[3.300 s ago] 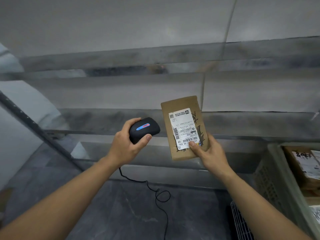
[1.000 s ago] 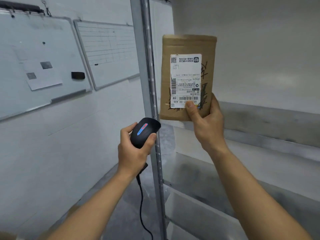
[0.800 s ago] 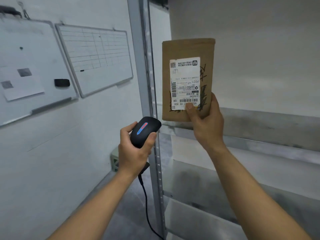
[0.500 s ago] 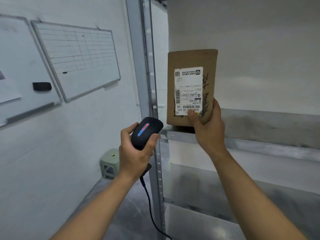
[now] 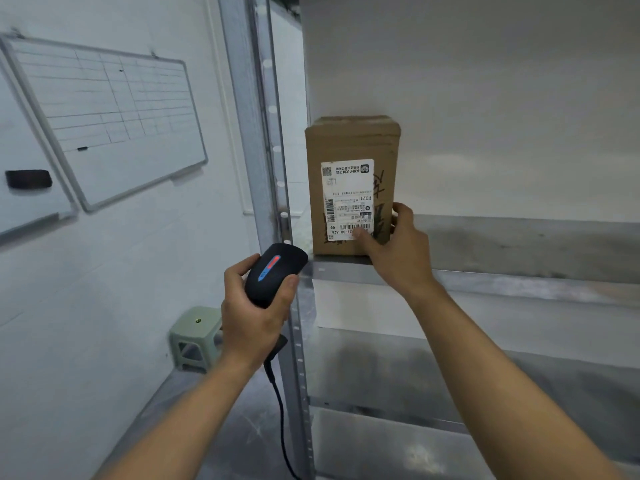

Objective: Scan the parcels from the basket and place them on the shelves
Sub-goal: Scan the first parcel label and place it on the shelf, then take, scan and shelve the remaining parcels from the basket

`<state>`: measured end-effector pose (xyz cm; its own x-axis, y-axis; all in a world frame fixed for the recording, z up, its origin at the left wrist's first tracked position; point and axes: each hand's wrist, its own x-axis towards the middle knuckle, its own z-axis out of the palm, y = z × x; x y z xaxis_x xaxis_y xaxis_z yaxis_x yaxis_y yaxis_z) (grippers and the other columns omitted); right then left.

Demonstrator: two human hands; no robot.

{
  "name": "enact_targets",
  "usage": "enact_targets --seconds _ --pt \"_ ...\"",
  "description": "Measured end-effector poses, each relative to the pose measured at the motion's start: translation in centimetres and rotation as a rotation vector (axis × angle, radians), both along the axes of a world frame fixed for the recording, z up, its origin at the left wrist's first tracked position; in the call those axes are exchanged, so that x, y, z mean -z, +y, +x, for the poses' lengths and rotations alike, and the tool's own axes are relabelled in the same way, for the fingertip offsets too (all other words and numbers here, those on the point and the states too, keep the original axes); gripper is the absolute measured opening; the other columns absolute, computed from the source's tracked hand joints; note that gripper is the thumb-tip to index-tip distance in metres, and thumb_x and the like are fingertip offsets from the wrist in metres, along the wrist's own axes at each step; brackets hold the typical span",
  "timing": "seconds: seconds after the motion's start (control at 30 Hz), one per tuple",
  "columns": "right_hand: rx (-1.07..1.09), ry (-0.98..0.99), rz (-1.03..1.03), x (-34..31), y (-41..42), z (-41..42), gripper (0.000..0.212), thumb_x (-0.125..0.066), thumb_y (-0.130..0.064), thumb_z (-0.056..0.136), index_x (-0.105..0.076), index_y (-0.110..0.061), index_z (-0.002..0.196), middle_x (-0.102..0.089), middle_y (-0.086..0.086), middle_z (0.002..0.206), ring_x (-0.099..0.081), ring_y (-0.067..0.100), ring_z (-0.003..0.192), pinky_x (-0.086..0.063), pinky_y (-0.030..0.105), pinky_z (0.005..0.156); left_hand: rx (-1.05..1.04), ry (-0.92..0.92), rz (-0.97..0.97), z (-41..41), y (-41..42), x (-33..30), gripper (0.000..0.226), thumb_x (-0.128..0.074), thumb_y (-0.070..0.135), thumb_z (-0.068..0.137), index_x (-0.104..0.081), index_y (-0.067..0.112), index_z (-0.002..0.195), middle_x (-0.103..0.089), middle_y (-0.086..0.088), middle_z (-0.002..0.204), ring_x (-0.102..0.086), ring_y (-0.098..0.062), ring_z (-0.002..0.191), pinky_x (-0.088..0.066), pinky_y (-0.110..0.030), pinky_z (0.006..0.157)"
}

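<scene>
— At the left end of the metal shelf [image 5: 485, 271], where is the parcel [image 5: 353, 188] sitting?

— Upright on the shelf's front edge, just beside the steel upright [image 5: 263, 168], label [image 5: 348, 199] facing out. The right hand [image 5: 398, 251] is pinching its lower right corner, thumb on the label.

— And the left hand [image 5: 252, 313]?

— It is gripping a black scanner [image 5: 275, 271], its cable [image 5: 280, 417] hanging below. A whiteboard [image 5: 114, 116] is hanging on the wall; a green stool [image 5: 195, 337] is standing on the floor.
</scene>
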<state>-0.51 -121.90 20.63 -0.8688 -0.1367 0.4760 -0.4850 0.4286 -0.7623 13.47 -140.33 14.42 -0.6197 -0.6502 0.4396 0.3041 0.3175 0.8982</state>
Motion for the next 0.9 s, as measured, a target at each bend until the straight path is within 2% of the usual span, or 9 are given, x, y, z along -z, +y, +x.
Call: enact_targets --seconds 0.23,0.33,0.43,0.57,0.7,0.8,0.9 --pt "0.058 0.071 -0.003 0.3 1.6 1.8 0.062 -0.066 -0.044 0.096 -0.044 -0.015 0.146 -0.066 0.006 0.128 -0.059 0.022 0.12 -0.048 0.039 0.1 0.086 0.005 0.015 0.3 1.4 -0.1 0.07 -0.082 0.064 0.066 -0.051 0.036 0.122 -0.068 -0.014 0.103 -0.068 -0.035 0.068 -0.06 -0.05 0.062" --pt "0.033 0.084 0.007 0.5 2.3 2.7 0.061 -0.064 -0.042 0.097 -0.043 -0.016 0.149 -0.062 0.005 0.135 -0.057 0.02 0.123 -0.048 0.043 0.104 0.139 0.02 0.017 0.2 2.6 -0.2 0.068 -0.082 0.058 0.067 -0.05 0.033 0.122 -0.067 -0.015 0.104 -0.069 -0.031 0.063 -0.058 -0.037 0.053" --pt "0.031 0.096 -0.002 1.2 3.4 3.6 0.06 -0.064 -0.043 0.097 -0.045 -0.018 0.148 -0.062 0.004 0.135 -0.056 0.017 0.123 -0.048 0.041 0.104 0.182 0.025 0.018 -0.2 4.0 -0.2 0.065 -0.083 0.053 0.069 -0.05 0.031 0.121 -0.066 -0.014 0.102 -0.068 -0.032 0.06 -0.056 -0.031 0.05" --pt "0.042 0.062 -0.014 2.4 6.1 4.7 0.056 -0.064 -0.043 0.097 -0.045 -0.026 0.148 -0.059 -0.002 0.136 -0.053 0.009 0.12 -0.048 0.032 0.102 0.252 0.016 0.004 -1.2 6.5 0.4 0.069 -0.08 0.06 0.067 -0.049 0.032 0.122 -0.065 -0.019 0.105 -0.068 -0.036 0.065 -0.054 -0.028 0.049" --pt "0.09 0.053 -0.02 3.2 10.1 6.2 0.055 -0.065 -0.04 0.097 -0.047 -0.024 0.147 -0.059 -0.001 0.136 -0.054 0.007 0.118 -0.047 0.03 0.102 0.352 0.012 -0.029 -2.4 10.4 0.8 0.067 -0.078 0.06 0.068 -0.05 0.033 0.121 -0.066 -0.014 0.106 -0.068 -0.032 0.061 -0.055 -0.029 0.049" --pt "0.161 0.027 -0.039 3.8 13.8 7.4 0.054 -0.066 -0.04 0.096 -0.049 -0.025 0.145 -0.061 -0.002 0.134 -0.056 0.007 0.117 -0.049 0.028 0.1 0.448 0.013 -0.045 -3.4 14.0 1.3 0.062 -0.079 0.059 0.07 -0.05 0.04 0.121 -0.065 -0.007 0.112 -0.07 -0.032 0.068 -0.056 -0.032 0.052" --pt "0.284 -0.001 -0.084 4.6 18.4 8.6 0.051 -0.067 -0.038 0.096 -0.052 -0.023 0.142 -0.064 -0.004 0.128 -0.059 0.005 0.112 -0.05 0.023 0.095 0.523 -0.008 -0.066 -4.4 18.0 2.3 0.056 -0.081 0.059 0.07 -0.051 0.05 0.116 -0.068 0.003 0.108 -0.071 -0.033 0.071 -0.061 -0.045 0.058"
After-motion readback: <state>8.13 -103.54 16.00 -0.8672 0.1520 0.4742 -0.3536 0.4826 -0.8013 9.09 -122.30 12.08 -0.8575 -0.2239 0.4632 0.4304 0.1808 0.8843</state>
